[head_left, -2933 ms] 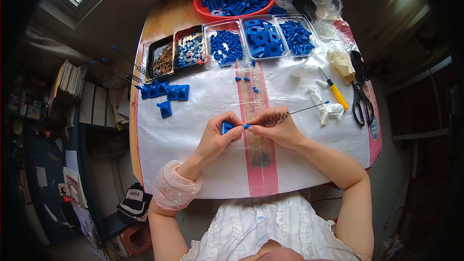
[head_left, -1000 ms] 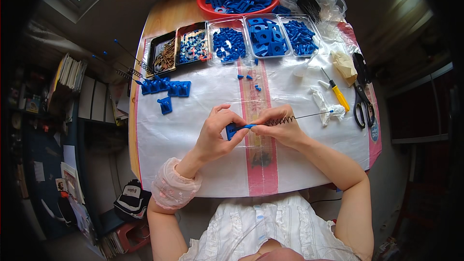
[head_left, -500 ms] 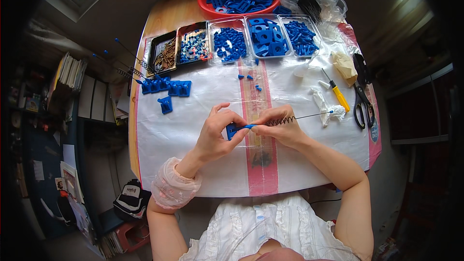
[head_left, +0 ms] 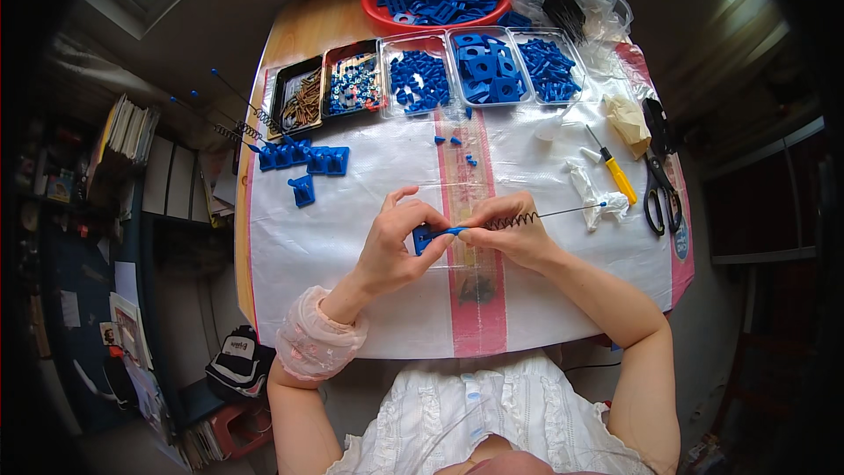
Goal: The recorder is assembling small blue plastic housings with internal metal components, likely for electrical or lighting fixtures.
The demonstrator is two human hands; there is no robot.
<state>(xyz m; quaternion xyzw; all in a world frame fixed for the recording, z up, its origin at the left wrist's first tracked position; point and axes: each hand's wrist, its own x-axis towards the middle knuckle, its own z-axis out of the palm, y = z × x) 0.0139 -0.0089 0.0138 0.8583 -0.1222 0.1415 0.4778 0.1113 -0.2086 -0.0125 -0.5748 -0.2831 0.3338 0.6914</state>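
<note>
In front of me my left hand [head_left: 400, 233] is closed on a blue plastic bracket [head_left: 420, 238], thumb and forefinger gripping it. My right hand [head_left: 510, 229] pinches the blue end piece [head_left: 453, 230] of a spring wire, right where it meets the bracket. The wire's dark coil [head_left: 512, 221] runs across the right fingers, and its thin straight part ends in a small blue tip [head_left: 603, 204] to the right. How far the end piece sits in the bracket is hidden by my fingers. Several finished-looking blue brackets [head_left: 303, 158] stand at the left, some with spring wires.
Trays hold brass screws [head_left: 301, 98], small nuts [head_left: 353, 86], and blue plastic parts [head_left: 488, 68]. A red basin [head_left: 374, 13] of blue pieces stands behind. A yellow screwdriver [head_left: 620, 178], black scissors [head_left: 655, 198] and crumpled white plastic [head_left: 583, 196] lie right. Loose blue bits [head_left: 455, 142] lie mid-table.
</note>
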